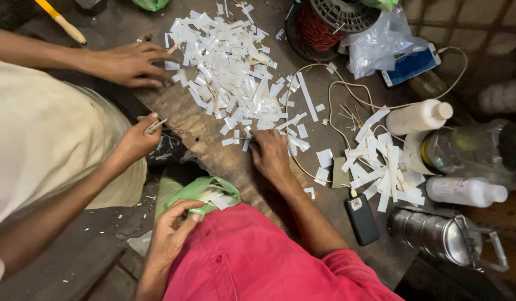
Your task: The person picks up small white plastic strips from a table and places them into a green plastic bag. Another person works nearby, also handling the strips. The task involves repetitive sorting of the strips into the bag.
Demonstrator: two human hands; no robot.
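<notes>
Left hand [174, 226] fingers closed on a green bag [205, 192] at the lap; right hand [270, 153], fingers narrow, touches white strips [230, 72] heaped on the counter [185, 120].

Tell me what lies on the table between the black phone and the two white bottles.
In the head view, a small heap of white paper strips lies between the black phone and the white bottles, with thin cord looping past it.
</notes>
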